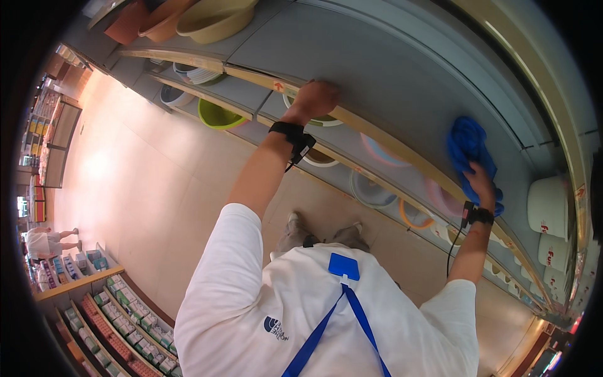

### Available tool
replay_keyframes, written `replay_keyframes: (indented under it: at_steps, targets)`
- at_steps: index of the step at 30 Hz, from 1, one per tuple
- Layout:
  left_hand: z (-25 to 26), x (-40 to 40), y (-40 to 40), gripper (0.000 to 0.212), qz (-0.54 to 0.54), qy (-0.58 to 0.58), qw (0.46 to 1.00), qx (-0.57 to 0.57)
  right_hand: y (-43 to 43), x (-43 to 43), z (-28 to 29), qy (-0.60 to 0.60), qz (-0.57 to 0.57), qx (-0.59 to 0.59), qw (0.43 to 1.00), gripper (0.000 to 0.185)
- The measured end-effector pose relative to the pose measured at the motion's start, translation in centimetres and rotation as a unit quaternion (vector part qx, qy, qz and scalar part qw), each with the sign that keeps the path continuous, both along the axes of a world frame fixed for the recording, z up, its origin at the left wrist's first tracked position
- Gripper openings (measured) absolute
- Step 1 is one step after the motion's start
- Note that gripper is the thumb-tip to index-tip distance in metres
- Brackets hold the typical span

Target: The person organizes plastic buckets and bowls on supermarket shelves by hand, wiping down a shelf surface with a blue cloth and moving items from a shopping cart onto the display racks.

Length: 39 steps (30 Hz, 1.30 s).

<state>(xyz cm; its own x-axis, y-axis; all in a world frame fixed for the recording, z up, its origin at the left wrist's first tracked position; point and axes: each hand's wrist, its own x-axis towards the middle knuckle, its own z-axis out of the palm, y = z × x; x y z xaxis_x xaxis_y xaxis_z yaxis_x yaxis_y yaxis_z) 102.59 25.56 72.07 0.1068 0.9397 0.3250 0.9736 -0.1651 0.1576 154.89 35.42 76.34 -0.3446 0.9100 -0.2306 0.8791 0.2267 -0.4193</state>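
Note:
My right hand [480, 184] holds a blue cloth [466, 146], which lies crumpled against the grey metal shelf [386, 80] towards the right. My left hand [318, 99] rests at the tan front edge of that same shelf, its fingers curled over the rim; whether they grip it is hard to tell. Nothing else shows in that hand. Each wrist bears a black strap with a small device and a cable.
Beige and orange plastic basins [214, 21] stand at the shelf's far left, white tubs [547, 207] at its right. Lower shelves hold more basins, among them a lime green one [217, 113]. Behind me are racks of boxed goods [136, 306]; another person [44, 242] is far left.

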Motion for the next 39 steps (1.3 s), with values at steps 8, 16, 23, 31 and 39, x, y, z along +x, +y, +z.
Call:
replay_keyframes:
  at_steps: [8, 16, 23, 31, 39]
  targets:
    - [1.4, -6.9, -1.1, 0.034, 0.115, -0.006, 0.983, -0.144, -0.3, -24.3, -2.4, 0.033, 0.162, 0.064, 0.984, 0.043]
    - [-0.4, -8.0, -0.7, 0.027, 0.104, -0.030, 0.990, -0.094, -2.8, -39.0, -4.0, 0.103, 0.236, 0.142, 0.956, 0.033]
    - [-0.3, -7.8, -1.2, 0.030, 0.097, 0.021, 0.993, -0.060, -2.2, -23.4, -2.8, 0.113, 0.101, 0.135, 0.979, 0.033]
    - [0.0, -7.5, -2.1, 0.025, 0.108, -0.036, 0.993, 0.032, -1.3, 0.7, -3.1, 0.009, -0.188, 0.087, 0.978, 0.042]
    - [0.6, -6.1, -1.9, 0.027, 0.136, -0.049, 0.989, 0.024, 9.4, 6.8, -4.6, -0.035, -0.195, 0.089, 0.976, 0.053]
